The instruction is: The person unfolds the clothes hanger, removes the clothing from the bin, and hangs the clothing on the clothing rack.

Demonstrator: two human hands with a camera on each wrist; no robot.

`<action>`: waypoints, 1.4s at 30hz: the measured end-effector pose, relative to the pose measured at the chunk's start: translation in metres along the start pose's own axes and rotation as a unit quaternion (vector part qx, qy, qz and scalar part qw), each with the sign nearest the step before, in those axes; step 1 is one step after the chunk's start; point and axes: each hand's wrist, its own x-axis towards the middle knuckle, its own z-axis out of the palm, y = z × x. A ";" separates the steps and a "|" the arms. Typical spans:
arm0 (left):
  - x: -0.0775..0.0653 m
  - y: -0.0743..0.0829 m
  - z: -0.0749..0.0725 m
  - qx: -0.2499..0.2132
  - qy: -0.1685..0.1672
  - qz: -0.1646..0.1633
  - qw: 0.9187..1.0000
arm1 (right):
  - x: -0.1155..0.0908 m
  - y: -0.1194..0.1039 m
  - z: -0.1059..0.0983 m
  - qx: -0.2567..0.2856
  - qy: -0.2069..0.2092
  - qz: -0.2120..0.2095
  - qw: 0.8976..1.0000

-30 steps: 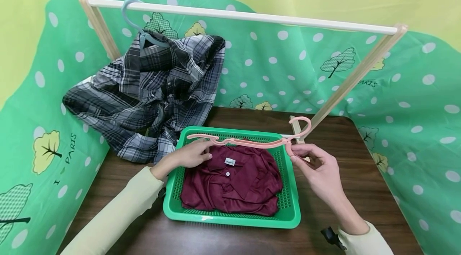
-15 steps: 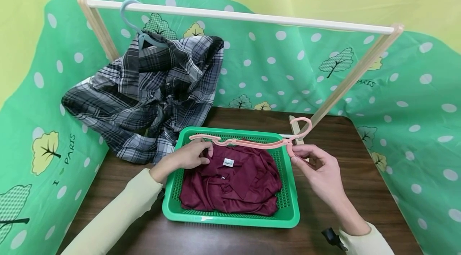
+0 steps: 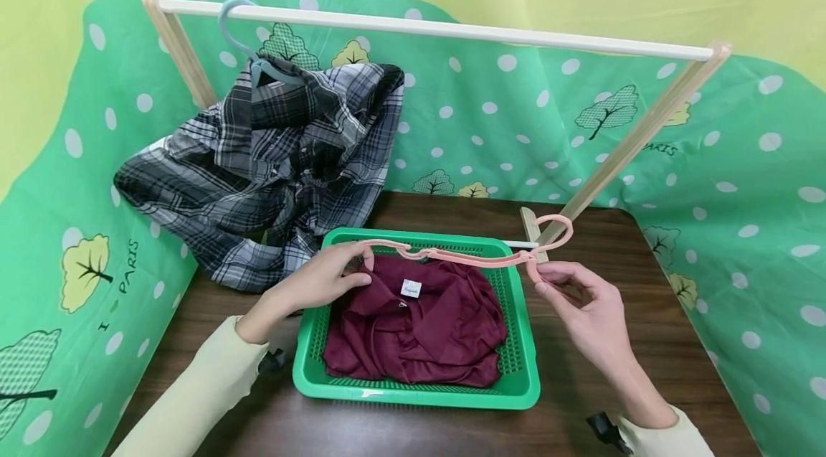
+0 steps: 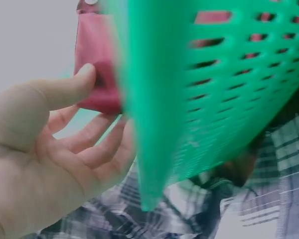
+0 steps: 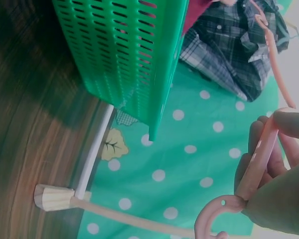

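My right hand (image 3: 590, 310) pinches a pink plastic clothes hanger (image 3: 476, 260) by one arm, close to its hook. The hanger's other arm stretches left above a green basket (image 3: 413, 394), its far end right at my left hand's fingers. Inside the basket lies a crumpled maroon shirt (image 3: 445, 342) with a white label showing at the neck. My left hand (image 3: 323, 278) is at the shirt's upper left, by the collar. In the left wrist view its thumb lies on the maroon cloth, fingers behind, pinching the edge; the basket's rim hides part of this.
A plaid shirt (image 3: 303, 148) hangs on a blue hanger (image 3: 235, 30) from the left of a rack's white rail (image 3: 452, 30). The rack's wooden right leg (image 3: 632, 148) slants down behind the hook. Brown wooden table (image 3: 658, 342) lies under the basket, with patterned green cloth around it.
My left hand has shifted slightly up and left, taking hold of the maroon shirt's collar edge. The right hand and pink hanger have moved a little to the right.
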 end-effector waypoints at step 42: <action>-0.005 0.115 -0.003 -0.099 0.149 0.122 0.976 | -0.010 -0.046 0.038 -0.016 -0.066 -0.111 0.992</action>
